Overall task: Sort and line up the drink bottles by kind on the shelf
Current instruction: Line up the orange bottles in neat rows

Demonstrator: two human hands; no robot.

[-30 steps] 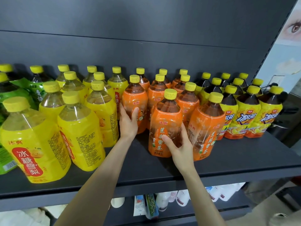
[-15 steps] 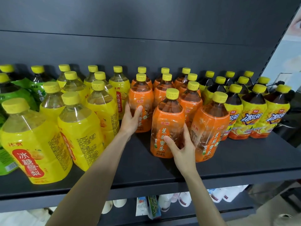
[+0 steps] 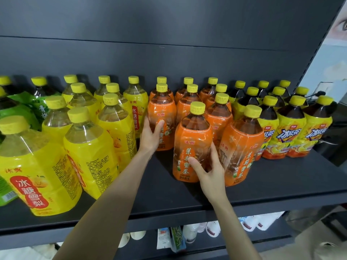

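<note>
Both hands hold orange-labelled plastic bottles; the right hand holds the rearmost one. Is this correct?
Not rearmost: the head view shows the right hand holding the frontmost orange-labelled plastic bottle with yellow cap. The left hand does hold a second-row orange-labelled bottle.

you get bright, even light from the front and a little left: the back-row caps (image 3: 103,79) throw soft shadows to their right on the dark back panel (image 3: 169,59). pale glare streaks the wrap of the front orange bottle (image 3: 193,147) and the yellow bottles (image 3: 90,147). the wide lens bows the shelf (image 3: 281,184) and swells the nearest of them; the wall (image 3: 319,62) at right is washed out and soft
</note>
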